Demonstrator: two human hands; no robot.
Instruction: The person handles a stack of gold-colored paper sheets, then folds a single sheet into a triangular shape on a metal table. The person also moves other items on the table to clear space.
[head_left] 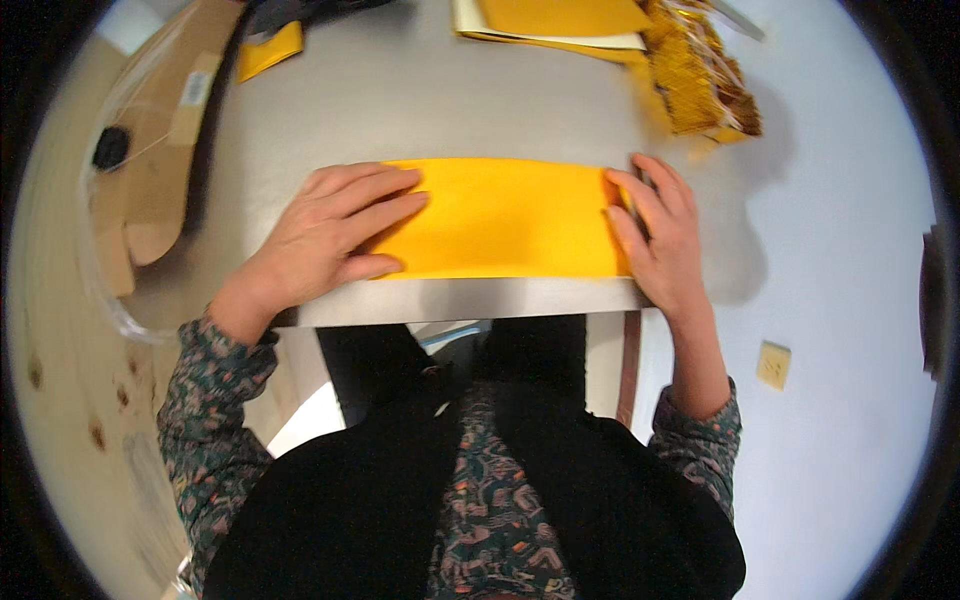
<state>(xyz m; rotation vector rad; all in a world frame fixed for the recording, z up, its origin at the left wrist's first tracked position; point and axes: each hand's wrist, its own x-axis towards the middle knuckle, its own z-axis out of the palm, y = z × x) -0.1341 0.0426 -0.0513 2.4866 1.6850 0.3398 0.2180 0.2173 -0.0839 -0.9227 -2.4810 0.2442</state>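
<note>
One yellow sheet (500,220), oblong — flat along the near edge of a grey metal table (430,120), between both hands. Left hand (345,225): fingers extended and slightly spread, laid over the sheet's left end. Right hand (662,225): fingers bent at the right end; whether they pinch it, I cannot tell. Farther back: layered yellow and cream sheets (560,18), crinkled gold bundle (695,75) beside them. Far left: small yellow piece (272,51); brown cardboard (160,130).
</note>
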